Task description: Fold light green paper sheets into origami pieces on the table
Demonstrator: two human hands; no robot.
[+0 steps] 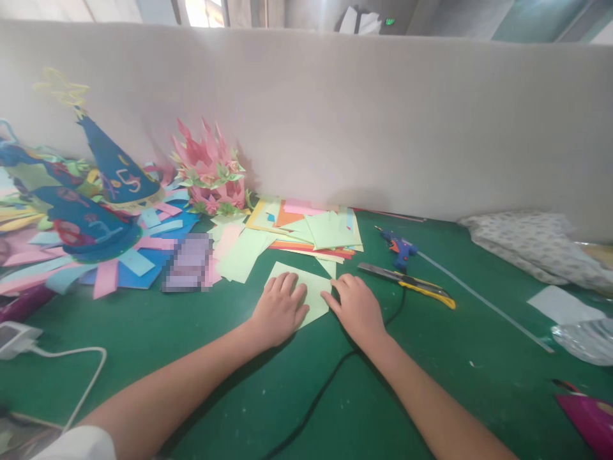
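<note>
A pale green sheet of paper (313, 291) lies at an angle on the green table in front of me. My left hand (281, 306) rests on it palm down, fingers spread, covering its left and lower part. At the sheet's right edge is my right hand (357, 310), its thumb apart from the bent fingers and the tips touching the paper's edge. Just right of that hand lies a utility knife (409, 284) with a yellow handle, blade out. Behind the knife is a blue glue gun (401, 249) with a long clear glue stick (479, 294) in it.
Loose coloured papers (330, 230) are piled behind my hands. A pixelated flat object (188, 262), blue cone hats (119, 166) and a pink paper crown (211, 169) stand left. A black cord (330, 383) crosses the front. Patterned fabric (522, 239) lies right, below a grey partition (383, 115).
</note>
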